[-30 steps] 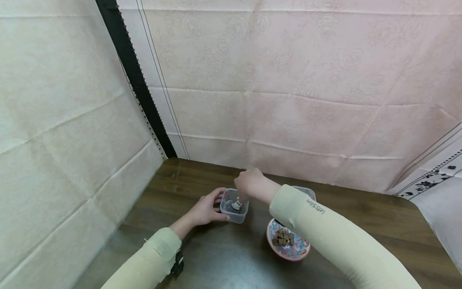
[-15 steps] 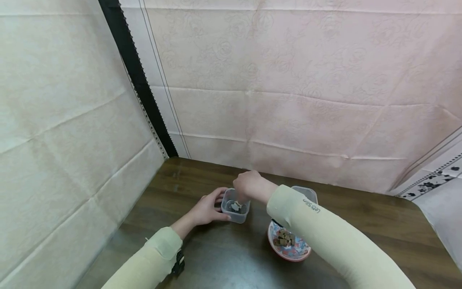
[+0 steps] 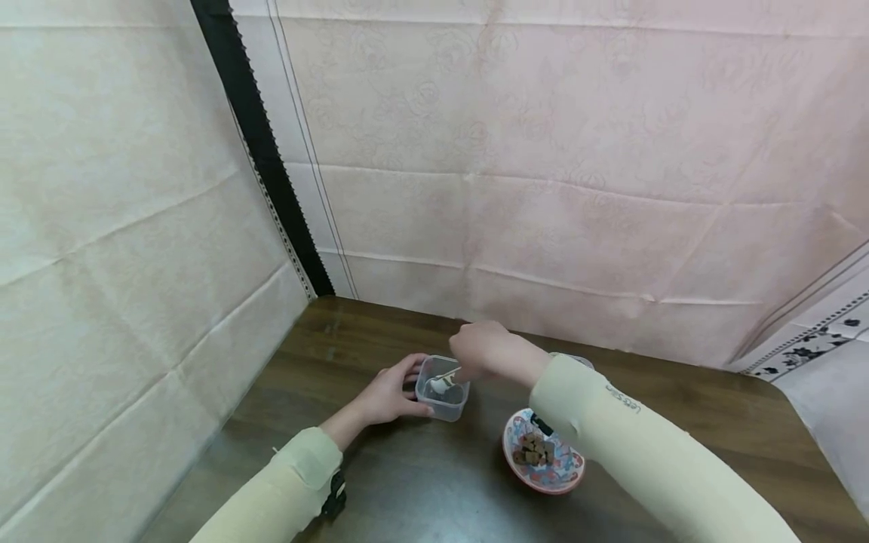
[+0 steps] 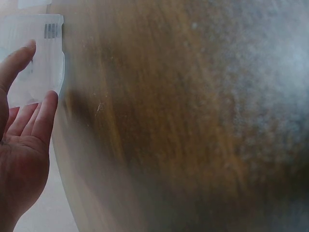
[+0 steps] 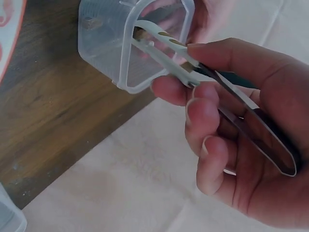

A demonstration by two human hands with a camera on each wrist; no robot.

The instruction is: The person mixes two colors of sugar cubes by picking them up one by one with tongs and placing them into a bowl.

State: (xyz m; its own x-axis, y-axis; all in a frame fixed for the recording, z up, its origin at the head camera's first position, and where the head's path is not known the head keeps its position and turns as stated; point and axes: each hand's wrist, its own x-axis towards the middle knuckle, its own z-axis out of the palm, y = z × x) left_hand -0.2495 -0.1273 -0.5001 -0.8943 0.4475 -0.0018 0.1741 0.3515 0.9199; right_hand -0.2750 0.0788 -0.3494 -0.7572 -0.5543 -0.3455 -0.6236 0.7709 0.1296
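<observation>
My left hand (image 3: 390, 392) holds a clear plastic box (image 3: 446, 411) from its left side, thumb on the near wall and fingers on the far one. In the left wrist view the thumb and fingers lie along the box wall (image 4: 48, 72). My right hand (image 3: 495, 351) grips metal tongs with white tips (image 5: 169, 65), which reach inside the box's open mouth. A small brown piece (image 5: 140, 34) shows at the tips; the frames cannot tell whether they pinch it. Another brownish piece (image 5: 90, 23) shows through the box's bottom end.
A red-rimmed patterned plate (image 3: 566, 475) with several brown cubes (image 3: 532, 449) stands to the right, partly under my right forearm. A second clear box (image 3: 582, 361) sits behind that forearm, mostly hidden. A cloth wall (image 3: 543, 226) rises along the table's (image 3: 380, 498) back edge.
My right hand has shifted slightly right, drawing the tongs back a little so more of their white tips show over the box. The left hand and the box have stayed in place.
</observation>
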